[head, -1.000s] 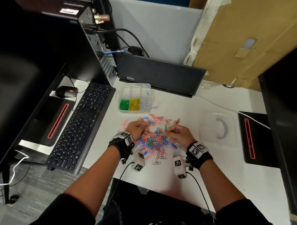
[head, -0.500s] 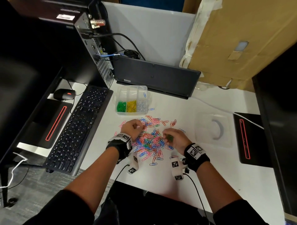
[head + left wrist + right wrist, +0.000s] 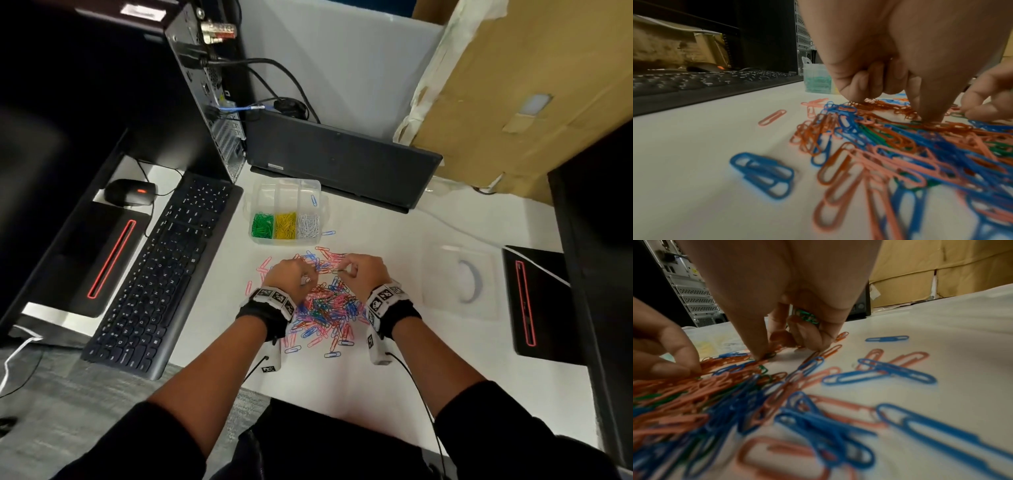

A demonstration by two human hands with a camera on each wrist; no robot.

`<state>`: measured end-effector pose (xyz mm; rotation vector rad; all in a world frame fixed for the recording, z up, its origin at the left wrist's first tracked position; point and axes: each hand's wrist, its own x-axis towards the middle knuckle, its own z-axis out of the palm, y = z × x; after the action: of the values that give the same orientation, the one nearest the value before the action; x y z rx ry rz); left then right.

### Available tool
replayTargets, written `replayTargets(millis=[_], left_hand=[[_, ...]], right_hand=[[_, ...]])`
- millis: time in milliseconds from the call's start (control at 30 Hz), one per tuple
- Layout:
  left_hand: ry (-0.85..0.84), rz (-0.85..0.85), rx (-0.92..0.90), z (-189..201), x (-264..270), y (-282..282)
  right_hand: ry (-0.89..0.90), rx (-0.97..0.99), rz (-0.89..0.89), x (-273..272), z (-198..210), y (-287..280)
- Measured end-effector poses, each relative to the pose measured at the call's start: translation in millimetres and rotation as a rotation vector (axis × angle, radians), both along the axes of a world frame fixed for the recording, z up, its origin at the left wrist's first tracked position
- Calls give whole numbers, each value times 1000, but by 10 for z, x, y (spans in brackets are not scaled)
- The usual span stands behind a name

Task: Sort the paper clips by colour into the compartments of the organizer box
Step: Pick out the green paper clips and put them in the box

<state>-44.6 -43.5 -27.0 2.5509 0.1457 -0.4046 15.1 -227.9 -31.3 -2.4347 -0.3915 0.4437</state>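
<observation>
Both hands work low over the heap of loose coloured plastic-coated paper clips [image 3: 325, 305] on the white desk top [image 3: 428, 370]. In the right wrist view the right hand [image 3: 364, 272] keeps a few green paper clips [image 3: 806, 317] tucked under its curled fingers, while its thumb and forefinger come together on another dark green clip [image 3: 769, 355] lying at the heap's far edge. In its own wrist view the left hand [image 3: 289, 274] has its fingers curled down with the tips on a cluster of orange clips [image 3: 884, 104]; whether it has actually pinched one or is only raking through them is hard to tell, since the tips are buried in the tangle.

The step in hand looks like gathering, one colour per hand, well before the heap is finished. Next, the right hand needs to lift its green clip free without dragging its neighbours, then carry the handful to the green compartment.

Beyond the heap, near the black laptop [image 3: 342, 164], stands the clear plastic organizer box [image 3: 286, 192]. Its near row holds green [image 3: 263, 225], yellow [image 3: 285, 225] and white clips [image 3: 307, 225]; one blue clip [image 3: 313, 199] lies in the far right compartment. What remains on the desk is mostly blue, pink and orange-red, thin oval wire loops that hook together easily, with a few greens threaded through.
</observation>
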Motion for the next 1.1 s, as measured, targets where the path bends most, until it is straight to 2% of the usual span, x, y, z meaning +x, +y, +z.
replayTargets(millis=[267, 367, 400, 500, 533, 600, 700, 767, 800, 867, 933, 967, 1000, 1100], left_hand=[[4, -90, -15, -32, 1, 8], [20, -107, -9, -13, 30, -13], [28, -110, -7, -16, 37, -16], [51, -109, -2, 2, 35, -19], [57, -112, 2, 13, 26, -17], [69, -119, 13, 39, 11, -12], [71, -122, 34, 50, -19, -11], [69, -102, 24, 47, -46, 17], [67, -91, 8, 52, -60, 43], [62, -40, -50, 54, -86, 115], [41, 13, -88, 53, -115, 190], [35, 36, -102, 47, -131, 224], [42, 50, -119, 47, -149, 253], [69, 69, -160, 43, -201, 301]], right_hand=[[62, -27, -22, -28, -3, 17], [197, 66, -176, -53, 6, -59], [285, 159, -260, -77, 21, -88], [665, 747, -611, -226, 155, -151], [776, 899, -680, -279, 200, -166], [916, 1050, -728, -359, 274, -182], [988, 1132, -732, -420, 359, -176], [947, 1089, -743, -422, 370, -159], [886, 1008, -749, -410, 347, -155], [676, 692, -702, -374, 260, -163], [416, 279, -557, -348, 165, -175], [321, 132, -484, -353, 126, -167], [264, 49, -436, -364, 90, -147], [189, 9, -399, -415, 13, -66]])
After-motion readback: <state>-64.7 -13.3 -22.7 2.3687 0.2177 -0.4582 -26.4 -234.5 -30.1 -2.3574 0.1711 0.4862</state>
